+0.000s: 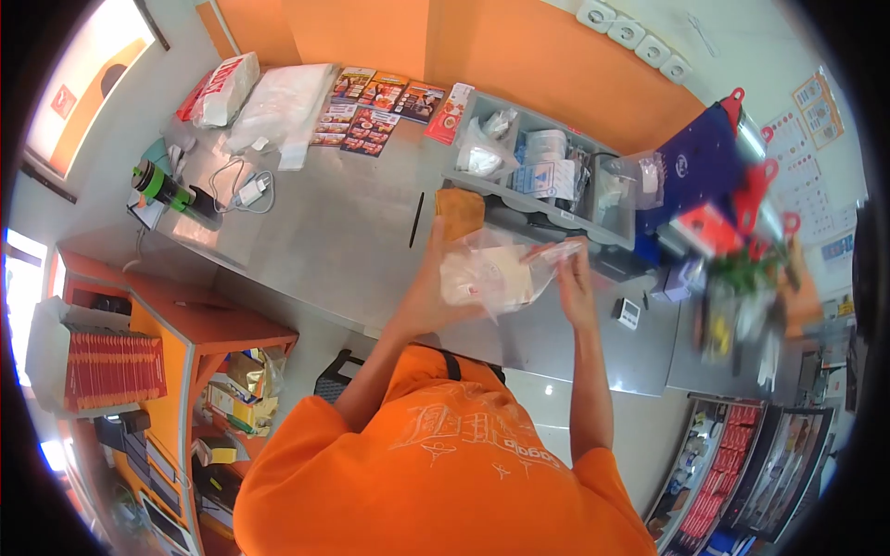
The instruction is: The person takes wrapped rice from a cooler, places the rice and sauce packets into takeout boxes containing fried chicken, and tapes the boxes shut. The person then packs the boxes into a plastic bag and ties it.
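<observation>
In front of my body, over the metal counter, is a clear plastic bag point(489, 275) with a pale, flat item inside that I cannot make out fully. My left hand point(426, 295) supports the bag at its left side, the fingers partly hidden by the plastic. At the other end, my right hand point(576, 292) pinches the gathered plastic edge. Just beyond my left hand lies a folded orange-brown cloth-like piece point(461, 213). A thin black stick or pen point(417, 221) rests to its left.
A grey divided organizer point(556, 218) with small packets stands at the back. Menu leaflets point(371, 120) and white plastic bags point(283, 107) lie at the back left. A green-black bottle point(167, 188) and a white cable point(250, 190) are at left. A small white timer point(627, 313) sits at right.
</observation>
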Tool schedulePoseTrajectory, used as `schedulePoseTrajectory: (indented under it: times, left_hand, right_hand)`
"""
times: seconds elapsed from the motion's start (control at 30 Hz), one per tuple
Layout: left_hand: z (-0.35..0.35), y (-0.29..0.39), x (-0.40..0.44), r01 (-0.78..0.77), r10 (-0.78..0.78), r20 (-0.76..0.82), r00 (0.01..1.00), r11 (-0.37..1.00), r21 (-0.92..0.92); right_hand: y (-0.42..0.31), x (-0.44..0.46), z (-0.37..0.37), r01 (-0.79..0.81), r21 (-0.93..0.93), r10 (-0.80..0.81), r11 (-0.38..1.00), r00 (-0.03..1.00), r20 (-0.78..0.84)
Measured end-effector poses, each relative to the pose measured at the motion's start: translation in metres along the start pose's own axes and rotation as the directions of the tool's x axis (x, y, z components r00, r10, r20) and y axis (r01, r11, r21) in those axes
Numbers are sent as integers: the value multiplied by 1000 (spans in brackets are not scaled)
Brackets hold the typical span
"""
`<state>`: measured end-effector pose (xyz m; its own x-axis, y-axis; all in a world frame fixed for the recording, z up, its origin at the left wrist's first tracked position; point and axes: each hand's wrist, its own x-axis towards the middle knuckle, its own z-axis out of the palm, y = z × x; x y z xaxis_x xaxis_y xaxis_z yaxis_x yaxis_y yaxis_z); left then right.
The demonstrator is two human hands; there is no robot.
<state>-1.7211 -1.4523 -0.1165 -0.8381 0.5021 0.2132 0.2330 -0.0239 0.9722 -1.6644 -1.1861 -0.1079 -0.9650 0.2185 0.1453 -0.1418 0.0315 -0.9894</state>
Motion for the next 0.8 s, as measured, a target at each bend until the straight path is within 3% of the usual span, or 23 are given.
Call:
schedulePoseTrajectory:
  times: [0.03,0.13,0.2,0.23,0.3,0.33,0.4,0.43,0.5,0.53,0.6,0.67,0.73,0.8]
  left_hand:
    - [9,-2,6,59,-58,9,998,988,-145]
    - [22,-34,24,-89,59,163,985,980,180]
    - [38,-50,27,-278,279,-85,957,960,20]
    - [39,-42,29,-287,288,-96,953,957,28]
    - [40,-28,27,-91,79,-50,996,940,-330]
    - [45,-43,25,-98,84,-57,995,940,-327]
    - [53,-74,26,204,-327,-75,942,735,-647]
    - [54,-76,28,197,-326,-83,942,734,-650]
    - [53,-69,28,292,-499,-39,865,566,-771]
    - [48,-50,30,285,-502,-49,863,565,-774]
    - [35,-13,38,167,-417,32,909,290,-942]
    - [28,-47,42,127,-348,6,938,327,-937]
    - [20,-44,42,88,-278,-16,961,358,-929]
    - [16,-35,39,280,-427,89,900,409,-868]
  right_hand:
    - [-4,0,12,15,60,-16,998,1000,8]
    - [5,2,19,-31,69,25,997,996,81]
    - [0,-1,34,4,-19,-3,1000,998,69]
    - [-2,-4,40,22,-109,-17,994,999,40]
    - [-2,-8,43,22,-159,-11,987,997,71]
    - [-3,-9,45,15,-211,4,977,996,91]
    - [-8,-7,56,42,-157,-36,987,999,39]
    - [-12,-6,59,65,-104,-68,993,997,-23]
    - [-20,-2,62,42,-140,-43,989,999,0]
    - [-22,0,64,20,-174,-18,985,1000,11]
    - [-8,0,59,39,-199,-35,979,999,23]
    - [0,0,52,64,-223,-57,973,998,34]
    - [1,-1,50,-39,-123,35,992,999,-37]
    - [1,-2,54,-43,-120,41,992,999,-24]
